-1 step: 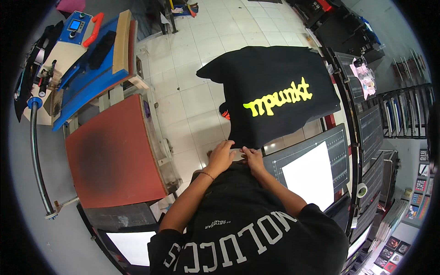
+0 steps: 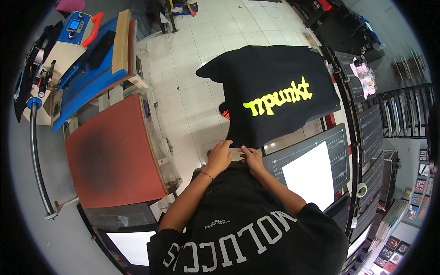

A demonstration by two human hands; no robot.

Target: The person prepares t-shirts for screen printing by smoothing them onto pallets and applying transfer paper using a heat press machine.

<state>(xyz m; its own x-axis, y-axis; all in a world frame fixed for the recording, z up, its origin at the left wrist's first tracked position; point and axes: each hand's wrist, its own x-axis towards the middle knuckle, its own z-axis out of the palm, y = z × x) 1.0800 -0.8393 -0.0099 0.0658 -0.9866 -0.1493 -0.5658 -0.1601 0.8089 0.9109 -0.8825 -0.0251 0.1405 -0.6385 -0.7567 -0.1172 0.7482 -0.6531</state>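
Note:
A black shirt (image 2: pixel 266 64) with bright yellow lettering lies spread out in front of me, over a support at its right that the cloth mostly hides. One sleeve sticks out at its far left. My left hand (image 2: pixel 221 156) has its fingers closed on the near edge of the shirt, at the left corner. Just right of it, my right hand (image 2: pixel 251 158) pinches the same edge between thumb and fingers. The fingertips of both hands are partly hidden by the cloth and by each other.
A dark grey printing board (image 2: pixel 339 142) bearing a white sheet (image 2: pixel 309 176) stands close at my right. To my left are a red-brown pad (image 2: pixel 114 156) and a blue heat press (image 2: pixel 91 98) with a red handle. Pale tiled floor (image 2: pixel 183 123) runs between. A tape roll (image 2: pixel 362 190) sits farther right.

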